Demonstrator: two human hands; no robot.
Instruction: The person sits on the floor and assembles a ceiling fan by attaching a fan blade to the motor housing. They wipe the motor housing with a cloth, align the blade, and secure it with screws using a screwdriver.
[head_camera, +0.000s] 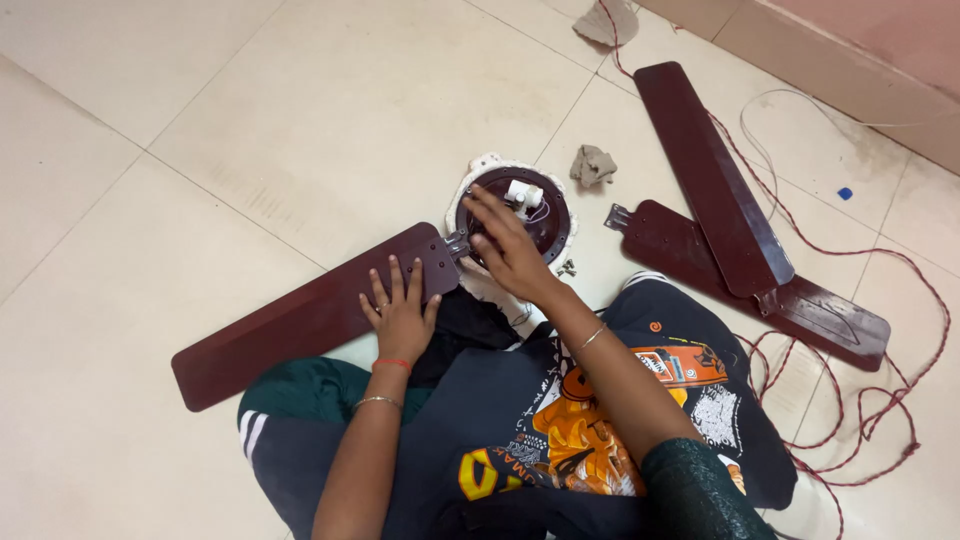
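Maroon blade (305, 320) lying flat on tiled floor (330, 110), inner end meeting motor (520, 210) at its left rim. Left hand (400, 315) pressed palm-down on blade near that end, fingers spread and open, gripping nothing; judged to pin blade steady against motor. Right hand (510, 245) laid over motor's near-left edge, fingers curled toward blade bracket (457, 243); closed on anything or not, cannot tell, fingertips hidden. Motor resting on white pad (490, 165), white connector (523, 192) at its centre, face up for access. Small screws (567, 267) loose on floor just right of motor, within reach of right hand. 2 more blades (720, 185) stacked crosswise well right of motor, set apart from work. Grey rag (593, 165) just beyond motor's upper right; second rag (610, 20) far above it. Red wire (880, 330) trailing in loops past spare blades, farther right of motor. Seated legs framing motor from below.
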